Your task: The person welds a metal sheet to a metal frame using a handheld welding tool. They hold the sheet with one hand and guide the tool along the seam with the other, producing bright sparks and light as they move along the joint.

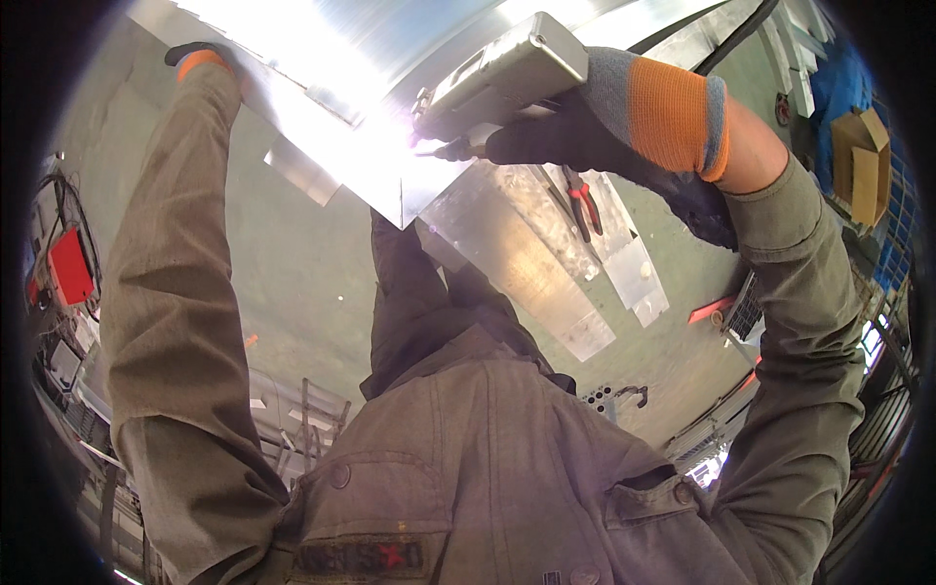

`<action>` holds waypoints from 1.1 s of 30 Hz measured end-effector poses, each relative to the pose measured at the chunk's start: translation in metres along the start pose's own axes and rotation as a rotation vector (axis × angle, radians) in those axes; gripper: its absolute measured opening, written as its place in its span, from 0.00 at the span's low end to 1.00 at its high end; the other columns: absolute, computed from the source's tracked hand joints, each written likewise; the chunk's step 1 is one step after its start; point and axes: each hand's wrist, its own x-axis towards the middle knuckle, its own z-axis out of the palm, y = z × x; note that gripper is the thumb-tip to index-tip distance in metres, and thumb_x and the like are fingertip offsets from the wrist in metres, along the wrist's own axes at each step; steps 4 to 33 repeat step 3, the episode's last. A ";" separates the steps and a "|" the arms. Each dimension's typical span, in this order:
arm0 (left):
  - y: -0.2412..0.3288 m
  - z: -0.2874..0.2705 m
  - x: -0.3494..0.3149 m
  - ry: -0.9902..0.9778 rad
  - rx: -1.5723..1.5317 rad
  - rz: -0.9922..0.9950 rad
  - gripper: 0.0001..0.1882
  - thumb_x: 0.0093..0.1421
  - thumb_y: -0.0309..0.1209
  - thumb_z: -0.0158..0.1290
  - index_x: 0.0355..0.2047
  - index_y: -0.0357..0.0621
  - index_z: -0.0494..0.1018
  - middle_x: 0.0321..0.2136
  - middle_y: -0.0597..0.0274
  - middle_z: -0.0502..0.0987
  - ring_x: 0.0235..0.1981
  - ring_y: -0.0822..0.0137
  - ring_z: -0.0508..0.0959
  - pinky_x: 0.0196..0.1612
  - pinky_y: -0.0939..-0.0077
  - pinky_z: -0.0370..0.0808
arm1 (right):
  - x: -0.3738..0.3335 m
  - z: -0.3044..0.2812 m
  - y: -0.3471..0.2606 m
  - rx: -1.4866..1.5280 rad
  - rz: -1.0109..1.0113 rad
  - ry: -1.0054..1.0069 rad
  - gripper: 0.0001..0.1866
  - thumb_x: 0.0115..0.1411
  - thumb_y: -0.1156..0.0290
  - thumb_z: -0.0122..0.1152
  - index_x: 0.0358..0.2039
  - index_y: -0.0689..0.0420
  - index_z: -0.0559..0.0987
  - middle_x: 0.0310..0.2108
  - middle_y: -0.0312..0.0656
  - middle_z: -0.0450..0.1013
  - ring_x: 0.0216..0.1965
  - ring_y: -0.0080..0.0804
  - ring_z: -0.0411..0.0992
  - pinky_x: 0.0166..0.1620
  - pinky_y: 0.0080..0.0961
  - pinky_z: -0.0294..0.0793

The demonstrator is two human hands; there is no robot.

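Observation:
A bright metal workpiece (434, 182) with a pointed corner fills the upper middle, much of it washed out by a white-violet glare. My right hand (575, 127), in a dark glove with an orange cuff, is closed around a welding torch. The torch's dark, narrow tip (453, 149) points left at the glare beside the workpiece. A grey box-shaped thing (512, 78) sits just above these fingers; how it is attached is hidden. At the upper left, my gloved left hand (200, 56) reaches the workpiece's far edge, its fingers mostly out of sight.
Below the workpiece, red-handled pliers (585, 207) lie by flat metal strips (546, 268). A cardboard box (861, 166) stands at right near a blue sheet. At left is a red box (70, 268) with cables. Dark cables (726, 44) cross the upper right. My legs are beneath the workpiece.

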 end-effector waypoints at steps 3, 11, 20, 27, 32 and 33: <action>-0.007 -0.014 -0.013 -0.053 -0.004 0.035 0.26 0.78 0.43 0.55 0.73 0.56 0.79 0.72 0.62 0.80 0.70 0.50 0.80 0.64 0.27 0.77 | -0.001 -0.004 -0.005 -0.004 0.000 0.000 0.24 0.75 0.73 0.70 0.69 0.57 0.82 0.59 0.43 0.86 0.57 0.30 0.84 0.60 0.30 0.86; -0.007 -0.014 -0.013 -0.053 -0.004 0.035 0.26 0.78 0.43 0.55 0.73 0.56 0.79 0.72 0.62 0.80 0.70 0.50 0.80 0.64 0.27 0.77 | -0.001 -0.004 -0.005 -0.004 0.000 0.000 0.24 0.75 0.73 0.70 0.69 0.57 0.82 0.59 0.43 0.86 0.57 0.30 0.84 0.60 0.30 0.86; -0.007 -0.014 -0.013 -0.053 -0.004 0.035 0.26 0.78 0.43 0.55 0.73 0.56 0.79 0.72 0.62 0.80 0.70 0.50 0.80 0.64 0.27 0.77 | -0.001 -0.004 -0.005 -0.004 0.000 0.000 0.24 0.75 0.73 0.70 0.69 0.57 0.82 0.59 0.43 0.86 0.57 0.30 0.84 0.60 0.30 0.86; -0.007 -0.014 -0.013 -0.053 -0.004 0.035 0.26 0.78 0.43 0.55 0.73 0.56 0.79 0.72 0.62 0.80 0.70 0.50 0.80 0.64 0.27 0.77 | -0.001 -0.004 -0.005 -0.004 0.000 0.000 0.24 0.75 0.73 0.70 0.69 0.57 0.82 0.59 0.43 0.86 0.57 0.30 0.84 0.60 0.30 0.86; -0.007 -0.014 -0.013 -0.053 -0.004 0.035 0.26 0.78 0.43 0.55 0.73 0.56 0.79 0.72 0.62 0.80 0.70 0.50 0.80 0.64 0.27 0.77 | -0.001 -0.004 -0.005 -0.004 0.000 0.000 0.24 0.75 0.73 0.70 0.69 0.57 0.82 0.59 0.43 0.86 0.57 0.30 0.84 0.60 0.30 0.86; -0.007 -0.014 -0.013 -0.053 -0.004 0.035 0.26 0.78 0.43 0.55 0.73 0.56 0.79 0.72 0.62 0.80 0.70 0.50 0.80 0.64 0.27 0.77 | -0.001 -0.004 -0.005 -0.004 0.000 0.000 0.24 0.75 0.73 0.70 0.69 0.57 0.82 0.59 0.43 0.86 0.57 0.30 0.84 0.60 0.30 0.86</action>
